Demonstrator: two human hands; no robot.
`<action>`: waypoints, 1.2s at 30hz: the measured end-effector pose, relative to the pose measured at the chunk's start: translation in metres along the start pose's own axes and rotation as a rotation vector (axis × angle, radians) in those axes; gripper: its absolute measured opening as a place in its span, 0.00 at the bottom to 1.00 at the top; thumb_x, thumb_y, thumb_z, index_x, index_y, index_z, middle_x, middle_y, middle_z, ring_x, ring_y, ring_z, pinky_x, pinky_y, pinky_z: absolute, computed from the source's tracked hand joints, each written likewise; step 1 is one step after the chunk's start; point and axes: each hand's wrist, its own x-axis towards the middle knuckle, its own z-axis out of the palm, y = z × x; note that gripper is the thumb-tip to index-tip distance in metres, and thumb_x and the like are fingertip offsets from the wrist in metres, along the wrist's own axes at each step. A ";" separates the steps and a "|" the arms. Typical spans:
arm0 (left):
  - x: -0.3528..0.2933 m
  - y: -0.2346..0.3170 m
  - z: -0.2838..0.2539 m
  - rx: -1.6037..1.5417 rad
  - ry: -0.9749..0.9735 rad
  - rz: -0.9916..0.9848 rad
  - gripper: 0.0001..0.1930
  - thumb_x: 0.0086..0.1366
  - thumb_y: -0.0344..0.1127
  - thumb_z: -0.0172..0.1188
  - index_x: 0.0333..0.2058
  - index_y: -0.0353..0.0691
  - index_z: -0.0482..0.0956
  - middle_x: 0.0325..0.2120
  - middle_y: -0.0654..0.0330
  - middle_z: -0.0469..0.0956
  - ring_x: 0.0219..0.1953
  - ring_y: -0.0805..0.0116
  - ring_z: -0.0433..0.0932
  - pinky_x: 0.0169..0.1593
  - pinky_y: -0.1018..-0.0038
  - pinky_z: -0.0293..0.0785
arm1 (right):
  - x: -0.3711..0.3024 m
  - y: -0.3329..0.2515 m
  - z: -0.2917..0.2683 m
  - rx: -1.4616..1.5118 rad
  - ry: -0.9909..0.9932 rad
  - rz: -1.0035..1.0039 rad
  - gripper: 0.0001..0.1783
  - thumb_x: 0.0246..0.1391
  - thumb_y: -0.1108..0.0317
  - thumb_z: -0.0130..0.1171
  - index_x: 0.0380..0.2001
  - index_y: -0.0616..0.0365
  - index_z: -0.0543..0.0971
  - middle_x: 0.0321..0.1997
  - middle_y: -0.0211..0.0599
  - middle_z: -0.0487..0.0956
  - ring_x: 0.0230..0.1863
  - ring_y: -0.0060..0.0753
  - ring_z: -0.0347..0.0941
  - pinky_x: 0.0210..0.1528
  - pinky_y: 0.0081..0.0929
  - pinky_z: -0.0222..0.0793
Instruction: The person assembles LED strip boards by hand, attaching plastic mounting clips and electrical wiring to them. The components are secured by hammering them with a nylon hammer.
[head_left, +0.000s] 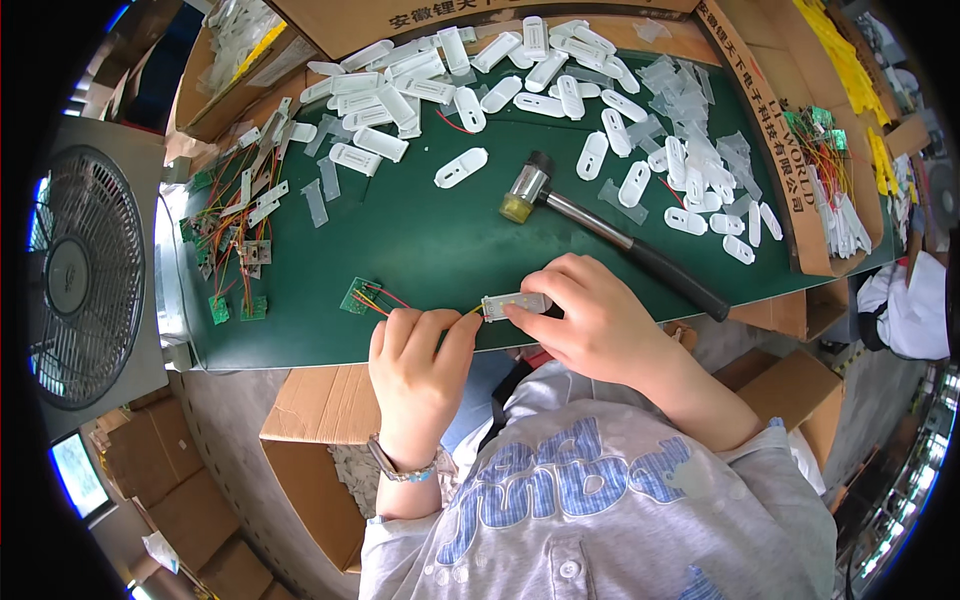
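Little pale strip (512,305) on wires, right around the middle of the frame
Right hand (600,322) has it pinched between thumb and fingers; left hand (420,350) has its fingers curled close together, pinching the thin wires (388,295) by a green circuit board (357,296) left of centre. Mallet (650,258) lies right of centre, white plastic shells (427,90) heaped up top.

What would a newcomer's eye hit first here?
Likely the white plastic cases strewn across the far side of the green table, then the hammer lying right of centre. At the near edge, the right hand holds a small pale strip beside the left hand. A big fan stands at far left.
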 end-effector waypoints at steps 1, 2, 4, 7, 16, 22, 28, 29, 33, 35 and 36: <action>0.000 0.000 0.000 0.002 0.002 -0.003 0.11 0.48 0.29 0.66 0.34 0.43 0.83 0.31 0.67 0.78 0.34 0.66 0.74 0.36 0.68 0.69 | 0.001 0.000 0.001 0.001 -0.002 -0.004 0.07 0.46 0.69 0.66 0.32 0.54 0.84 0.41 0.33 0.75 0.41 0.36 0.70 0.42 0.32 0.70; 0.001 0.000 0.000 0.001 0.000 0.003 0.12 0.47 0.29 0.65 0.34 0.43 0.83 0.31 0.67 0.78 0.34 0.66 0.74 0.36 0.68 0.69 | 0.001 0.001 0.001 -0.011 0.001 -0.007 0.07 0.46 0.69 0.66 0.32 0.54 0.84 0.41 0.33 0.75 0.41 0.36 0.70 0.41 0.32 0.70; 0.000 0.001 0.000 -0.002 -0.001 0.008 0.12 0.47 0.29 0.65 0.34 0.42 0.83 0.31 0.67 0.78 0.34 0.67 0.74 0.36 0.68 0.69 | 0.002 0.001 0.003 -0.023 0.001 -0.010 0.07 0.46 0.69 0.66 0.31 0.54 0.84 0.41 0.33 0.75 0.41 0.36 0.70 0.41 0.32 0.71; -0.004 0.006 -0.001 0.004 -0.022 -0.036 0.10 0.49 0.27 0.70 0.32 0.43 0.82 0.29 0.67 0.78 0.32 0.64 0.73 0.37 0.65 0.70 | 0.003 0.000 0.005 -0.028 -0.002 -0.008 0.07 0.46 0.69 0.66 0.31 0.54 0.84 0.40 0.34 0.76 0.40 0.36 0.70 0.40 0.31 0.71; -0.008 0.004 0.003 0.030 0.048 -0.020 0.09 0.49 0.26 0.69 0.32 0.40 0.83 0.28 0.66 0.78 0.29 0.67 0.76 0.31 0.69 0.71 | 0.008 -0.009 0.015 -0.044 0.024 0.071 0.09 0.46 0.71 0.65 0.34 0.57 0.85 0.40 0.36 0.76 0.39 0.38 0.70 0.40 0.32 0.71; -0.006 0.002 -0.003 -0.028 -0.055 -0.008 0.10 0.50 0.25 0.65 0.33 0.38 0.83 0.32 0.64 0.79 0.35 0.66 0.79 0.35 0.68 0.75 | 0.007 -0.001 0.014 -0.009 0.004 0.054 0.12 0.44 0.71 0.64 0.36 0.56 0.85 0.42 0.36 0.76 0.41 0.39 0.70 0.42 0.34 0.71; -0.006 -0.001 -0.004 -0.047 -0.077 0.005 0.09 0.50 0.26 0.63 0.34 0.37 0.82 0.41 0.60 0.79 0.45 0.59 0.78 0.46 0.63 0.75 | 0.009 0.002 0.013 0.005 -0.010 0.042 0.11 0.44 0.70 0.63 0.35 0.54 0.85 0.42 0.34 0.76 0.41 0.38 0.70 0.41 0.33 0.71; -0.004 -0.003 -0.004 -0.066 -0.073 0.016 0.08 0.51 0.26 0.62 0.33 0.37 0.81 0.42 0.60 0.79 0.46 0.58 0.78 0.47 0.62 0.74 | 0.010 0.002 0.013 0.004 -0.007 0.039 0.10 0.45 0.70 0.63 0.34 0.53 0.85 0.41 0.33 0.76 0.40 0.37 0.70 0.41 0.33 0.71; -0.001 -0.011 0.001 -0.158 -0.060 0.037 0.08 0.49 0.26 0.64 0.31 0.37 0.80 0.41 0.59 0.79 0.46 0.57 0.78 0.47 0.62 0.73 | 0.011 0.002 0.013 -0.006 -0.005 0.035 0.09 0.45 0.70 0.63 0.33 0.53 0.85 0.41 0.31 0.76 0.39 0.35 0.70 0.40 0.32 0.70; 0.001 -0.017 0.002 -0.193 -0.061 0.042 0.09 0.48 0.25 0.66 0.31 0.37 0.79 0.40 0.59 0.79 0.46 0.57 0.78 0.47 0.62 0.73 | 0.012 0.002 0.013 0.005 0.003 0.037 0.09 0.45 0.69 0.63 0.33 0.52 0.85 0.40 0.30 0.76 0.39 0.34 0.70 0.39 0.31 0.70; 0.003 -0.018 0.002 -0.228 -0.060 0.044 0.10 0.46 0.24 0.68 0.30 0.37 0.79 0.40 0.59 0.79 0.46 0.56 0.78 0.47 0.61 0.73 | 0.012 0.002 0.013 0.016 0.010 0.036 0.09 0.45 0.69 0.63 0.32 0.52 0.85 0.40 0.30 0.76 0.39 0.34 0.70 0.39 0.31 0.70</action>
